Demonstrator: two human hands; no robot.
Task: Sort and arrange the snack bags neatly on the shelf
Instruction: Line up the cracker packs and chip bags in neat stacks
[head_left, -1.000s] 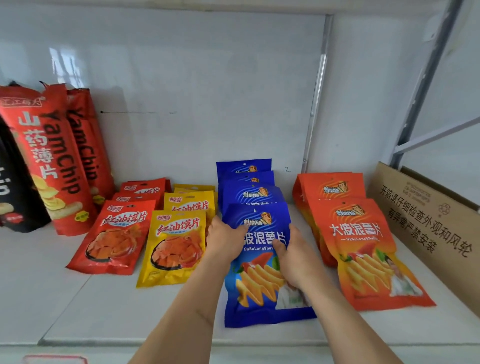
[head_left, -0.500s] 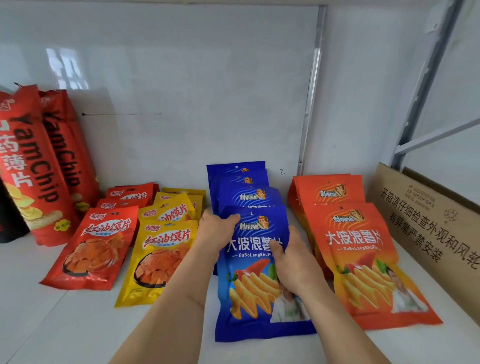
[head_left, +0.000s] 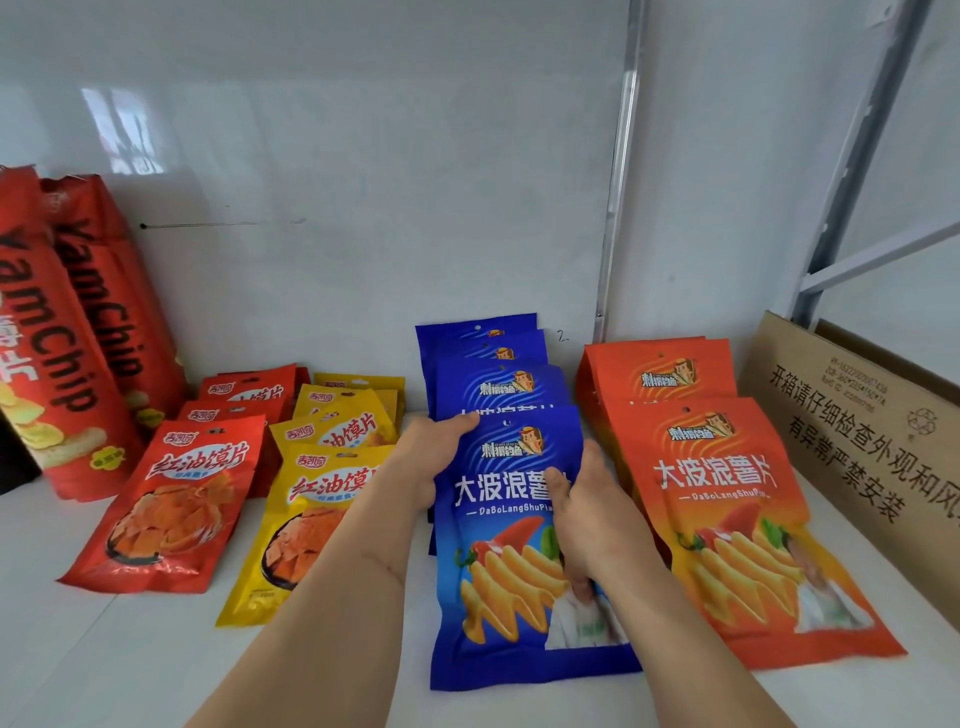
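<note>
- The left hand (head_left: 426, 457) holds the left edge of the front blue bag (head_left: 519, 571), fingers curled over its top corner.
- That bag lies flat on the white shelf (head_left: 104, 665), between the yellow bags (head_left: 311, 509) and the orange bags (head_left: 727, 519). Its long side runs front to back, its top toward the white wall (head_left: 363, 208).
- The right hand (head_left: 587, 514) grips its right edge.
- A brown box (head_left: 857, 431) stands far right.

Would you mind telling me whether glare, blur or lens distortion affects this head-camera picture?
Head view: a window reflection glares on the glossy back wall; wide-angle bending leans the YamChip bags and the cardboard box outward; lighting is soft and even; print on the front blue bag reads sharply.
</note>
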